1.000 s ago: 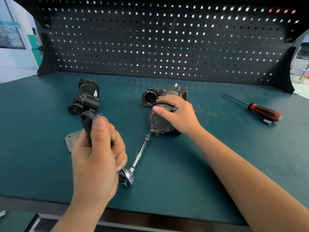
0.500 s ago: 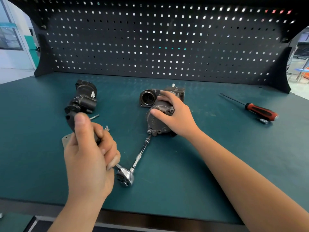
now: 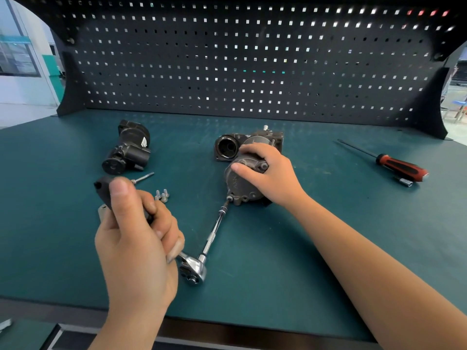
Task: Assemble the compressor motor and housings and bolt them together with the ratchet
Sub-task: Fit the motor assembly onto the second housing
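Note:
My left hand (image 3: 136, 238) grips the black handle of the ratchet (image 3: 193, 270), thumb up along it. The ratchet's chrome head lies near the table's front, and its long extension (image 3: 214, 231) runs up to a bolt at the lower rim of the grey compressor housing (image 3: 240, 185). My right hand (image 3: 267, 170) rests on top of that housing, fingers curled over its round cover. A second housing part with an open bore (image 3: 227, 147) sits just behind it. The black motor (image 3: 129, 150) lies apart at the left.
Several loose bolts (image 3: 161, 195) and one long bolt (image 3: 144, 178) lie left of the housing. A flat grey plate (image 3: 102, 212) peeks from under my left hand. At the right lie a red-handled screwdriver (image 3: 399, 168) and a socket bit (image 3: 405, 182). A pegboard (image 3: 252, 59) backs the bench.
My left hand has swung the ratchet handle to the left, and the chrome head stayed in place. My right hand has kept its hold on the housing.

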